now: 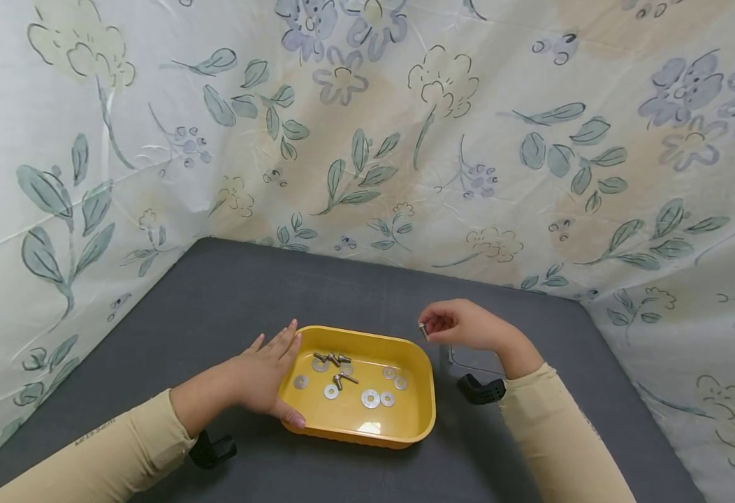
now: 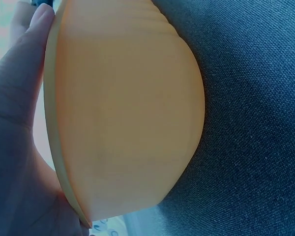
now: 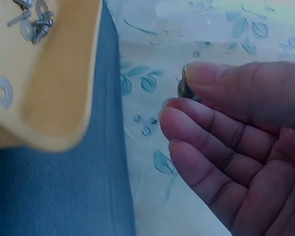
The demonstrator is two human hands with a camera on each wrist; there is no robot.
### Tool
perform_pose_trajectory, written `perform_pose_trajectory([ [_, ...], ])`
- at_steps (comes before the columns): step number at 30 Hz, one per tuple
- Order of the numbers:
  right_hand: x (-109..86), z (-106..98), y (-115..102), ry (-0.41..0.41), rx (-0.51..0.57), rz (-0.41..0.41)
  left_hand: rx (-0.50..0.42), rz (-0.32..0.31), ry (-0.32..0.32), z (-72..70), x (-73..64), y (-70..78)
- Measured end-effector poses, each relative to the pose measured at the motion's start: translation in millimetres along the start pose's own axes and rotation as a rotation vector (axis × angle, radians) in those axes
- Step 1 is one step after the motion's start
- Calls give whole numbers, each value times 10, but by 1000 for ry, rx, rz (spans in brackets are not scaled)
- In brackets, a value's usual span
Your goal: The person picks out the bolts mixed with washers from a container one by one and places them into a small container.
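Note:
My right hand (image 1: 468, 325) is raised just off the right end of a yellow tray (image 1: 432, 391), pinching a small metal bolt (image 3: 184, 87) between thumb and fingertips. Most of the bolt's shank is hidden by the fingers in the right wrist view. At the tray's left end, my left hand (image 1: 257, 381) rests against the rim with spread, fairly straight fingers, its thumb at the front corner. Inside the tray lie several bolts (image 1: 333, 360) in a loose cluster. Flat round washers (image 1: 370, 399), large and small, are scattered around them.
A clear, flat piece with a pale edge (image 1: 473, 367) lies on the dark grey tabletop (image 1: 267, 286) beneath the right hand. Black straps (image 1: 482, 390) circle both wrists. Floral cloth (image 1: 367, 140) walls in the back and sides.

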State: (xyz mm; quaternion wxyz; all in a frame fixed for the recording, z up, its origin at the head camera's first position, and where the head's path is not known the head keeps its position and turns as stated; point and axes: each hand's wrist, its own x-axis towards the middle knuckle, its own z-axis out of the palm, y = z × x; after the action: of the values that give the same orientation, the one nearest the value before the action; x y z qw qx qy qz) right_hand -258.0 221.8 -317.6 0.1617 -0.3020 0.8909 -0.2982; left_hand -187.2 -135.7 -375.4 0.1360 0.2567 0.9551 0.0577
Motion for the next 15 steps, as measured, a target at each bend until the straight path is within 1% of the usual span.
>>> perform_pose_trajectory([
  [5,-123,-45,110,37,-15,15,-4,1,6,33,-23,-6],
  [12,-327,-86,258,90,-27,80,16,-16,3,100,-37,-24],
  [15,-413,-102,318,114,-15,94,12,-5,8,119,-47,-33],
])
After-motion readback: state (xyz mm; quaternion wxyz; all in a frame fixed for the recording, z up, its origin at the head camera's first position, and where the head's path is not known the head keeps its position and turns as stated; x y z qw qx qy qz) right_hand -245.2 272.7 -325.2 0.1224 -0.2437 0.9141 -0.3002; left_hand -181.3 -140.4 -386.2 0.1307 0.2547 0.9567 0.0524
